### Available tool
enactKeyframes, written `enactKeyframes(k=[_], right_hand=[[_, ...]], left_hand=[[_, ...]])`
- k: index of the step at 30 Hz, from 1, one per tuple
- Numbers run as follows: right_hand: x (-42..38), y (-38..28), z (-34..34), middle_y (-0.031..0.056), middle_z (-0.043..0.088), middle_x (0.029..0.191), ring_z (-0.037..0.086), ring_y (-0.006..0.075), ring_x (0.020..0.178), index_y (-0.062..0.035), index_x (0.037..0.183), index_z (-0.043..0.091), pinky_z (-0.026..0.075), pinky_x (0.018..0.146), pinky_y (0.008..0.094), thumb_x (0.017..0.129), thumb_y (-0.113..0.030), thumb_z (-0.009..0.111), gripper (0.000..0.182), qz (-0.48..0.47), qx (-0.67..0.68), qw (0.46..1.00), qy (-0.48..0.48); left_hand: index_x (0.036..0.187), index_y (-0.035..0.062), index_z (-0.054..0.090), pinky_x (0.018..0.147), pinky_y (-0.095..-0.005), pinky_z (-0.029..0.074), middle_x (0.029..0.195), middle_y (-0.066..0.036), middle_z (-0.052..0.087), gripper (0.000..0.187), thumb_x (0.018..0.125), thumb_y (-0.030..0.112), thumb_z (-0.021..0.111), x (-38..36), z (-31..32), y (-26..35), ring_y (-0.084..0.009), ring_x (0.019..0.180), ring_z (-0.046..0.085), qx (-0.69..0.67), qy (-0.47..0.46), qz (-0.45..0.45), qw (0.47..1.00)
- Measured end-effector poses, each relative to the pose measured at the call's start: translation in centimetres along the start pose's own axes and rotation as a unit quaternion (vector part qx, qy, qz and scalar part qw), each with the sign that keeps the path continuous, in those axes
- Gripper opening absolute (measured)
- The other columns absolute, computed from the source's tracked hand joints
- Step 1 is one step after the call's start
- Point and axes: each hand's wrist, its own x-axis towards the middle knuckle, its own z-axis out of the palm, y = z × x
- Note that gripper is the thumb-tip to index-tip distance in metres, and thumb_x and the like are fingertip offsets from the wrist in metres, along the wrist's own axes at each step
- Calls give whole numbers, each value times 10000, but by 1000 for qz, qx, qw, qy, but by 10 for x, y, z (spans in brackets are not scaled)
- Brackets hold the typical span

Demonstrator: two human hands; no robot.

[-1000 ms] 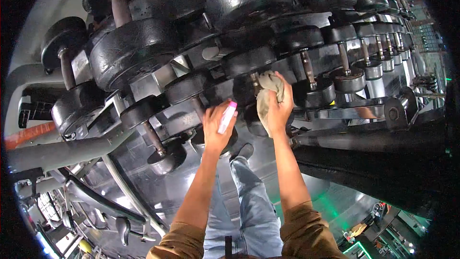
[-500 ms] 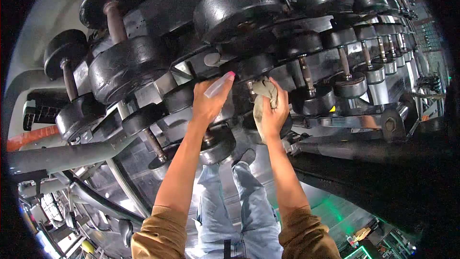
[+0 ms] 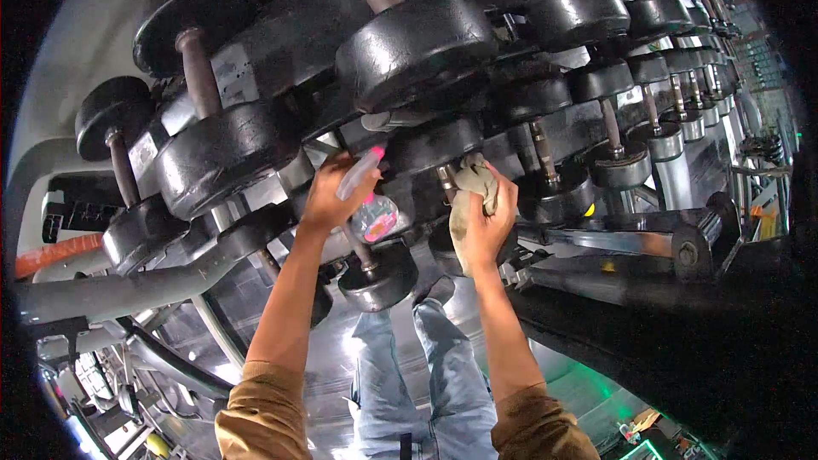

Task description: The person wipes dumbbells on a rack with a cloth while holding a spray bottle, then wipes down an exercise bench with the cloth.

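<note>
Left hand (image 3: 326,194): curled around the head of a clear, pink-tipped spray bottle (image 3: 376,220), whose body hangs just right of the palm.
Right hand (image 3: 492,226): grasping a crumpled beige cloth (image 3: 470,204), close beside a dumbbell handle (image 3: 446,179) on its left; contact is unclear.
Bottle feel: probably light, slightly squeezable, slick if wet; best held at the neck.
Cloth feel: soft and limp, easiest bunched under the fingers.
Dumbbell feel: likely heavy and rigid; the bar between its black heads is the natural grip.
Surface: rows of scuffed dumbbells (image 3: 416,51) beyond and around both hands.
Room: gym; shiny gray floor (image 3: 332,358) below the hands, pale machine frame (image 3: 128,290) left of the left hand.
</note>
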Motion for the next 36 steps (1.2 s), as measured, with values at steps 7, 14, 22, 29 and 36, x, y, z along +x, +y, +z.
enactKeyframes(k=[7,14,22,29,36], right_hand=[[41,-19,20,79,579,1215,543,334,1092,-128,1163,649,480,898,410,740,-37,681,434,-129,-63,990,-12],[38,-26,38,40,593,1146,557,326,990,-202,1127,669,500,832,412,644,-24,748,521,-183,-178,961,-105],[72,4,43,131,593,1136,567,359,1053,-79,1085,644,485,876,426,774,-98,656,312,38,-81,996,0],[38,-35,38,33,597,1178,576,339,976,-177,1087,667,523,801,397,683,-70,720,421,-179,-179,960,-119],[50,-17,48,39,602,1193,588,331,993,-158,1150,634,503,843,407,676,-40,710,494,-124,-114,983,-72]], left_hand=[[843,30,690,721,-437,453,753,-150,638,209,769,225,705,2,6,-8,-323,742,616,198,85,178,960],[846,34,687,669,-423,443,710,-126,624,200,798,227,669,2,4,-5,-320,664,603,158,83,154,972],[886,19,674,796,-453,467,790,-163,660,244,806,244,624,2,7,-10,-357,759,626,205,23,93,974],[974,36,679,768,-453,467,847,-139,676,286,789,244,615,2,11,-16,-332,770,632,247,29,88,965],[1039,19,669,774,-461,452,852,-156,670,382,887,342,535,2,7,-10,-349,788,620,219,10,78,973]])
